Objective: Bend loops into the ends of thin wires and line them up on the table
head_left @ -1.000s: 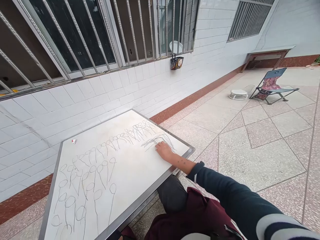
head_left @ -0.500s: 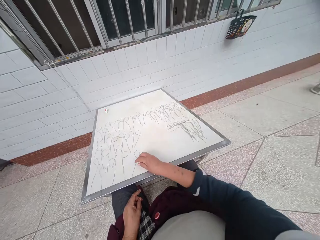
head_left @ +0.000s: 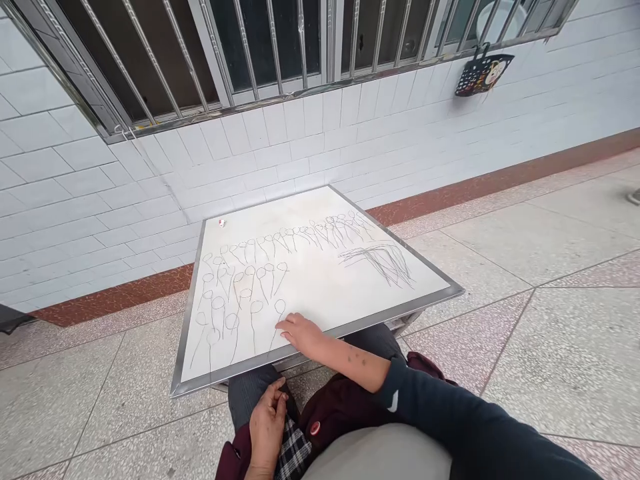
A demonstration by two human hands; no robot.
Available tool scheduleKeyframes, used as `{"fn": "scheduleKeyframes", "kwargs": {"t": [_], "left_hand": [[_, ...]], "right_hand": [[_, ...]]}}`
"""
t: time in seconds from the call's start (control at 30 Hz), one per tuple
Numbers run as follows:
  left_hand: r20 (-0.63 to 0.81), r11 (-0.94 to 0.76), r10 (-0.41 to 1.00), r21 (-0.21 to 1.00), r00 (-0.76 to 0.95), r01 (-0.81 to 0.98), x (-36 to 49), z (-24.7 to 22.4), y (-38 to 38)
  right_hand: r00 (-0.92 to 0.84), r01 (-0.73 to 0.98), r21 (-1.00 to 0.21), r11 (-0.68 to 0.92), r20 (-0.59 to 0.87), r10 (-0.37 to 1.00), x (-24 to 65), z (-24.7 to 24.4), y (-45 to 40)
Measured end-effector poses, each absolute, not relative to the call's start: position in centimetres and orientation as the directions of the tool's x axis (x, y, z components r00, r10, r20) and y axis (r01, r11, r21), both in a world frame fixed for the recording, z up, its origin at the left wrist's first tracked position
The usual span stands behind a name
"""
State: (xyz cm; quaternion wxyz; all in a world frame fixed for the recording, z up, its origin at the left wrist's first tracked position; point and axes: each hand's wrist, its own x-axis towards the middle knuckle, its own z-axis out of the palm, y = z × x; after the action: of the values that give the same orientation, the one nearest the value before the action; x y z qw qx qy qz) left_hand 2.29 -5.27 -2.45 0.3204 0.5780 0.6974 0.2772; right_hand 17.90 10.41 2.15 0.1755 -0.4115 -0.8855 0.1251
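My right hand [head_left: 299,333], in a dark navy sleeve [head_left: 430,390], rests low on a white board-like tabletop [head_left: 320,293] with a grey metal rim. Its fingers are bent together with the tips against the surface. Whatever they hold, if anything, is hidden. Close to the fingertips is a drawn loop [head_left: 280,308] with a line running down from it. Rows of similar pencil-like loops with tails [head_left: 256,307] fill the left part and reach across the middle. On the right side are scribbled curved lines [head_left: 387,257]. My left hand is out of view.
Another person's hand [head_left: 269,423], in a maroon sleeve, lies on their lap at lower left, below the table edge. A small white-and-red object [head_left: 222,223] sits near the far left corner. Behind stand a tiled wall [head_left: 280,150] and barred windows; a patterned bag [head_left: 484,75] hangs there.
The camera view has tilted slightly, so the table and wall appear a little lower and further right. My right hand has slid slightly towards the near edge. The other person's hand stays on the lap.
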Motion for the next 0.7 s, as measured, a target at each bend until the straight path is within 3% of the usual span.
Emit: {"fn": "scheduleKeyframes", "kwargs": {"t": [0.13, 0.4, 0.7], "left_hand": [[-0.109, 0.160, 0.987, 0.748, -0.118, 0.645, 2.4, -2.2, -5.5], [-0.109, 0.168, 0.986, 0.731, -0.130, 0.661, 2.2, -2.2, -5.9], [-0.125, 0.169, 0.986, 0.701, -0.114, 0.693, 3.0, -1.3, -6.2]], "right_hand": [[-0.616, 0.705, -0.334, 0.626, 0.151, 0.773, 16.6, 3.1, 10.4], [-0.332, 0.892, -0.332, 0.308, -0.016, 0.943, 20.5, 4.1, 11.5], [-0.168, 0.913, -0.401, 0.075, -0.202, 0.965, 23.1, 4.8, 13.1]]}}
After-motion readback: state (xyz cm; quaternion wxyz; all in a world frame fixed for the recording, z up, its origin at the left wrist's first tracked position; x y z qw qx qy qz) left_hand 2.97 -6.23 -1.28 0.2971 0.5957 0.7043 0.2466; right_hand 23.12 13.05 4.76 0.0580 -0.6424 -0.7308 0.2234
